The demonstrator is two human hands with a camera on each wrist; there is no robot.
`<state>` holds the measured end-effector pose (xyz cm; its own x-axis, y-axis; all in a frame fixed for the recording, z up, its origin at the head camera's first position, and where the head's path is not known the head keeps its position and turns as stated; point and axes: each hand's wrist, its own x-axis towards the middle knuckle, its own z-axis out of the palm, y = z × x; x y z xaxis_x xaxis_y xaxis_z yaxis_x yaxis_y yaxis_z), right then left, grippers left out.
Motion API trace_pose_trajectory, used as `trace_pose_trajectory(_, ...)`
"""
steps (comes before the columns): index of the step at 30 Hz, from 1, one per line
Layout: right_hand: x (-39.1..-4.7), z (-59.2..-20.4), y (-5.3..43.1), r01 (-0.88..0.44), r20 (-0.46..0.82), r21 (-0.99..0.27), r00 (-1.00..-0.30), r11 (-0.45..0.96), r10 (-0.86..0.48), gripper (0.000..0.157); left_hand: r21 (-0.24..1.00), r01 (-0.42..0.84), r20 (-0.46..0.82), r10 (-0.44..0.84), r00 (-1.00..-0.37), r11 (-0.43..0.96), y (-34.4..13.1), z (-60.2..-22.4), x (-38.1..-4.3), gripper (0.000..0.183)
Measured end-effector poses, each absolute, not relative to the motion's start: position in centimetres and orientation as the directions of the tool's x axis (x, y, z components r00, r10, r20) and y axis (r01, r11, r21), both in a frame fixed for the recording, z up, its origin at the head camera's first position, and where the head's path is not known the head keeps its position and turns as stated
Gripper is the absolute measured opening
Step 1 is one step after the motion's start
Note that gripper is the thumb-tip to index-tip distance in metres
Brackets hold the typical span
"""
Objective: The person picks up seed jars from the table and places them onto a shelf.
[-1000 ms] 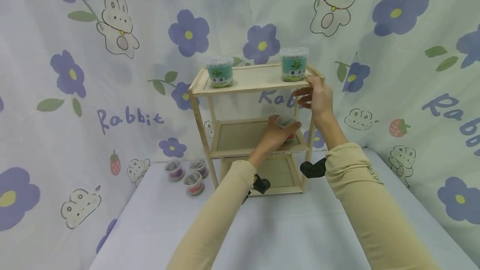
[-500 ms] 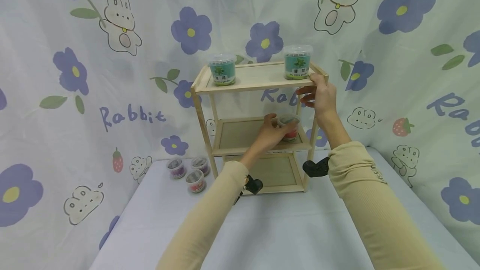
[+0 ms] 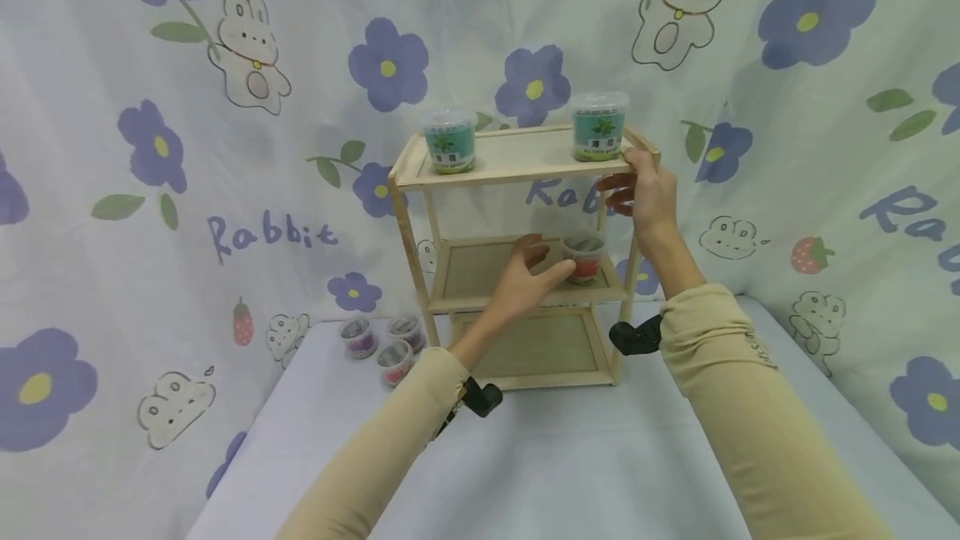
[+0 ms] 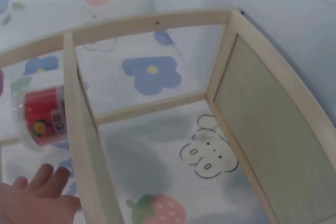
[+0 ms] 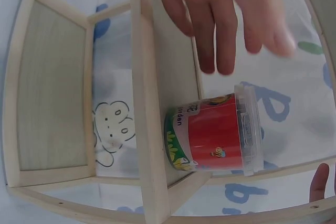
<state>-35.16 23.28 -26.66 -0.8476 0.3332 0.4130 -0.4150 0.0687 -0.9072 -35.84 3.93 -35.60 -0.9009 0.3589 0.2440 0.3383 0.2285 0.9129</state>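
A small clear-lidded plastic tub with a red label (image 3: 583,259) stands upright on the right part of the middle tier of a wooden shelf rack (image 3: 525,300). My left hand (image 3: 522,280) is just left of the tub, fingers spread and apart from it in the right wrist view, where the tub (image 5: 207,135) shows its red wrapper. At the top tier's right front corner, my right hand (image 3: 651,194) grips the wooden edge, thumb above and fingers below. Two tubs with teal labels, the left one (image 3: 450,142) and the right one (image 3: 599,127), stand on the top tier.
Left of the rack, two tubs with purple labels (image 3: 358,339) and one with a red label (image 3: 395,362) stand on the white-covered table (image 3: 555,457). A curtain printed with rabbits and flowers (image 3: 285,157) hangs behind.
My left hand has let go of the red-labelled tub and drawn back to the left, leaving it on the middle tier. The right hand stays at the top corner.
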Motion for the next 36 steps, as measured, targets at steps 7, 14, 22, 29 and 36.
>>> trace_pose_trajectory(7,-35.2,-26.6,23.3,-0.417,0.402,-0.908,-0.847,0.036,0.347,0.042,0.905,0.397,0.329,0.34,-0.881,0.152,2.0,-35.3,-34.1,0.071)
trace_pose_trajectory(14,-35.3,-26.4,23.4,-0.421,0.407,-0.906,-0.846,0.036,0.345,0.044,0.893,0.448,0.42,0.29,-0.86,0.034,-0.4,-35.9,-32.0,0.063)
trace_pose_trajectory(22,-35.2,-26.2,23.4,-0.417,0.4,-0.908,-0.852,0.022,0.339,0.043,0.895,0.429,0.445,0.175,-0.879,-0.12,-2.6,-38.6,-30.3,0.055)
trace_pose_trajectory(29,-35.2,-26.6,23.3,-0.412,0.392,-0.911,-0.853,0.017,0.343,0.042,0.901,0.411,0.426,0.111,-0.898,-0.138,-4.0,-41.6,-29.5,0.051)
trace_pose_trajectory(36,-35.1,-26.7,23.3,-0.409,0.396,-0.912,-0.85,0.037,0.349,0.046,0.948,0.318,0.319,0.087,-0.944,-0.025,-5.6,-45.3,-28.3,0.046)
